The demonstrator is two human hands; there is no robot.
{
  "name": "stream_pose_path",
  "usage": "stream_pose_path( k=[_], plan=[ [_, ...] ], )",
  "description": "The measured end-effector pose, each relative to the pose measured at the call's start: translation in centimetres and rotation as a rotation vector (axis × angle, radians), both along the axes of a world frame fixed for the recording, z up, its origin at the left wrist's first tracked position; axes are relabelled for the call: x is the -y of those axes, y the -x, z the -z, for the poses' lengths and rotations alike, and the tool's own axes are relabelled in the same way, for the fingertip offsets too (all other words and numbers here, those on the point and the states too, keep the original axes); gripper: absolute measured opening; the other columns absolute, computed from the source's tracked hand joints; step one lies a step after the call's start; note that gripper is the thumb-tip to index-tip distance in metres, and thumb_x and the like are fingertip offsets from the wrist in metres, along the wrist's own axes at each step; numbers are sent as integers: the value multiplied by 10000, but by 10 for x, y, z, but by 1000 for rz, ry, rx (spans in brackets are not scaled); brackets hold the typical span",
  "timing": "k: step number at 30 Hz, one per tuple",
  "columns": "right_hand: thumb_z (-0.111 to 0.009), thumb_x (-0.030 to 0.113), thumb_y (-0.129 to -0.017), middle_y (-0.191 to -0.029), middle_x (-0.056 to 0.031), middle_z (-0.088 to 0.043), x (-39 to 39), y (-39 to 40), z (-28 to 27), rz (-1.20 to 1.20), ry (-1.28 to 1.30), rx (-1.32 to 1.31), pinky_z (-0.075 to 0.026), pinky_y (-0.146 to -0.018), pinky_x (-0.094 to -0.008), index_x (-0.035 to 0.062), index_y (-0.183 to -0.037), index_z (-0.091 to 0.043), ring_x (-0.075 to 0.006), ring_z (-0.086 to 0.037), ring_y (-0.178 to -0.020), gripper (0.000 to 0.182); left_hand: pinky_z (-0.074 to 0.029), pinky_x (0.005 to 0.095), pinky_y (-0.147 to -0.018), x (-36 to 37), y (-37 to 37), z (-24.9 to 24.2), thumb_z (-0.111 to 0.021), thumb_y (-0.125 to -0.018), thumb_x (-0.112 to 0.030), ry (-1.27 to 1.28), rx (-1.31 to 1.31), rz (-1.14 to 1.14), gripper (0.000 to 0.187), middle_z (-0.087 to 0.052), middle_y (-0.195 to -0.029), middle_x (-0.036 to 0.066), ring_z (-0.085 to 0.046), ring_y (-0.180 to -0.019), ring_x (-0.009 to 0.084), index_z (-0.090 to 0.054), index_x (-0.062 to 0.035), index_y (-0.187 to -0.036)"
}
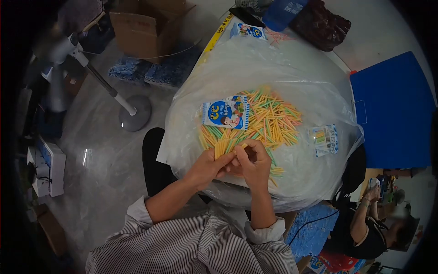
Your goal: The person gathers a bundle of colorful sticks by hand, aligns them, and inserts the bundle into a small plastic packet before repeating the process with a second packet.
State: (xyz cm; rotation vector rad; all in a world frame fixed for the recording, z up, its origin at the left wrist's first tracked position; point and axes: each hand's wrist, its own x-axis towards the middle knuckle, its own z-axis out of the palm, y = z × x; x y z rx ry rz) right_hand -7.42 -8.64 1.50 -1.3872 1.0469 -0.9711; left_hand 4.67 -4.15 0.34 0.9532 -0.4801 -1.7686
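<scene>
My left hand (pixel 204 168) is closed round a small bundle of yellow candy sticks (pixel 221 147), which point up and away from me. Right beside it, my right hand (pixel 255 165) pinches a yellow stick near its fingertips, the two hands almost meeting. Beyond them spreads a loose pile of candy sticks (pixel 273 119) in yellow, orange and green, on a clear plastic sheet (pixel 315 98). A blue and white printed packet (pixel 226 113) lies on the pile's left part. To the right, a see-through packet (pixel 325 139) with sticks showing inside rests on the plastic.
At the table's far end are another blue packet (pixel 248 31), pink sticks (pixel 276 35) and a dark plastic bag (pixel 321 25). A blue bin (pixel 392 109) stands at right. A fan stand (pixel 134 113) and cardboard box (pixel 137 32) are on the left. Another person (pixel 365 230) sits at lower right.
</scene>
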Motion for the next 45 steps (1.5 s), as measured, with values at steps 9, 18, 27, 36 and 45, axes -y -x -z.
stream_pose_path(
  k=[9,18,27,36,45],
  plan=[
    [-524,2,-789,-694,-42,-533,-4,-10,0,-12,-30,228,-383,-460,-155,18,-833,-465,-50,-486,-549,75,-282,140,-460,1,-6,4,-464,-859,-227,11,-9,-22,178,-467,-655,-57,-370,-546,5,-532,-82,-781],
    [-535,21,-785,-679,-29,-526,-6,-7,-3,-9,-121,263,-370,-428,-153,-13,-905,-492,-53,-491,-519,132,-288,151,-450,-1,-6,2,-457,-862,-217,75,157,28,189,-452,-633,-56,-370,-528,11,-515,-67,-764],
    [-527,51,-800,-663,-27,-519,-8,-9,5,15,-53,173,-374,-432,-166,-10,-936,-502,-57,-485,-493,151,-273,157,-431,-3,-6,9,-458,-860,-230,98,197,45,202,-422,-591,-50,-350,-500,19,-507,-65,-756],
    [-534,57,-797,-712,-35,-529,-9,-10,-5,-2,-144,231,-360,-423,-162,-22,-919,-514,-50,-473,-498,147,-260,161,-424,-3,-6,8,-460,-859,-266,32,134,58,222,-406,-582,-57,-334,-492,17,-503,-72,-761],
    [-566,24,-754,-698,-14,-499,-9,-16,-4,61,-154,137,-347,-407,-170,-20,-857,-554,-39,-451,-476,112,-274,159,-438,-3,-6,9,-461,-857,-284,75,171,73,234,-415,-596,-52,-345,-509,17,-501,-67,-778]
  ],
)
